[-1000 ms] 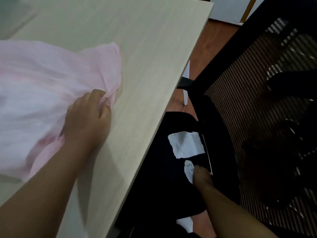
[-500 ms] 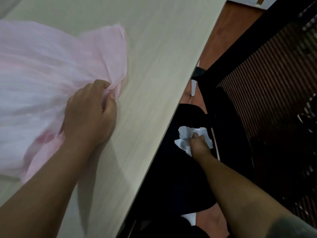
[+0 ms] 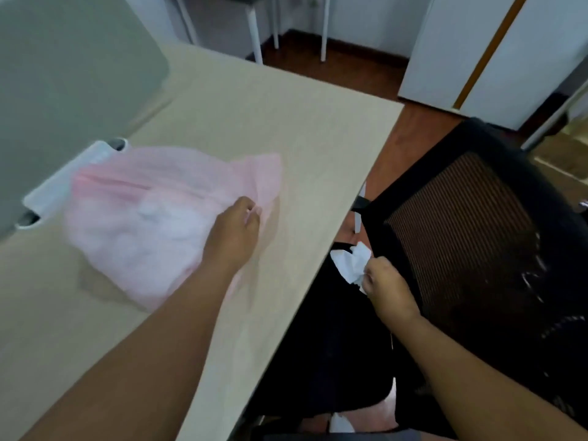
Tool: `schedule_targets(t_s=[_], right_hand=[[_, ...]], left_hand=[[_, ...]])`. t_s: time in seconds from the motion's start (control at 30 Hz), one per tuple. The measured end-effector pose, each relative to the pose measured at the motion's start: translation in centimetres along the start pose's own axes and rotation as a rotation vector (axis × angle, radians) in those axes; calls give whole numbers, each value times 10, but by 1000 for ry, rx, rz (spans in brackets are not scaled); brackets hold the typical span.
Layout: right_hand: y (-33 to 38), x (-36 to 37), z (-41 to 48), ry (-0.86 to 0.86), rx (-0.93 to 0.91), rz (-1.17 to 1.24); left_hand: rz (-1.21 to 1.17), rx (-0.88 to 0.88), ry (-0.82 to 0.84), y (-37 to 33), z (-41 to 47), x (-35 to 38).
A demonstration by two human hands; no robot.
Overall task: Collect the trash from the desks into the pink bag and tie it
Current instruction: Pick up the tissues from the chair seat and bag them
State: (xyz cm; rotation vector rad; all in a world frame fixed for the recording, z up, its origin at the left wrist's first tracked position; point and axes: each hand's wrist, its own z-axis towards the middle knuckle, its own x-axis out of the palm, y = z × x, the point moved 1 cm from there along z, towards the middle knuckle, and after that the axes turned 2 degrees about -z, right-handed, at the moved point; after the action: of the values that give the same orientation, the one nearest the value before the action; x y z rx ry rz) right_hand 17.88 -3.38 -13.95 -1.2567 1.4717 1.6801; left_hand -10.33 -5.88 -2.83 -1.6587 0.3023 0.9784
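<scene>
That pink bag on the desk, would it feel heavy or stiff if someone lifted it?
Probably floppy: the pink bag lies slumped and wrinkled on the desk. Likely light, since only crumpled white paper shows through its thin film. It may slide when pushed; the left hand pinches its edge.

The bag (image 3: pixel 159 198) that my left hand (image 3: pixel 234 237) holds is thin pink plastic, half see-through and crinkled, with white wads showing through it. The desk (image 3: pixel 286 128) is pale wood-grain, smooth and matt. The paper (image 3: pixel 351 262) pinched in my right hand (image 3: pixel 386 288) is white and crumpled. At right, the chair (image 3: pixel 461 218) back is black open mesh. The floor (image 3: pixel 413 128), upper right, is reddish wood with a slight sheen.
</scene>
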Motion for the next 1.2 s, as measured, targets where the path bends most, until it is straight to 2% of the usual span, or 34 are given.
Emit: schedule_targets(t_s=[0.13, 0.23, 0.4, 0.57, 0.7, 0.97, 1.1, 1.2], right_hand=[[85, -66, 15, -206, -237, 52], [160, -87, 20, -242, -397, 139], [269, -60, 16, -125, -652, 124], [317, -29, 10, 179, -749, -178], [277, -54, -4, 92, -646, -175], [108, -169, -61, -58, -284, -462], [30, -215, -106, 18, -85, -549], [-16, -234, -135, 66, -24, -555]], left_hand=[[26, 29, -181, -26, -15, -70], [56, 84, -271, -33, -22, -119], [38, 91, -331, -19, -39, -178], [-13, 101, -361, -3, -52, -211], [-5, 126, -315, 8, -62, -204], [132, 279, -65, 34, -93, -110], [289, 253, 47, 60, -112, -63], [406, 198, 123, 81, -124, -39]])
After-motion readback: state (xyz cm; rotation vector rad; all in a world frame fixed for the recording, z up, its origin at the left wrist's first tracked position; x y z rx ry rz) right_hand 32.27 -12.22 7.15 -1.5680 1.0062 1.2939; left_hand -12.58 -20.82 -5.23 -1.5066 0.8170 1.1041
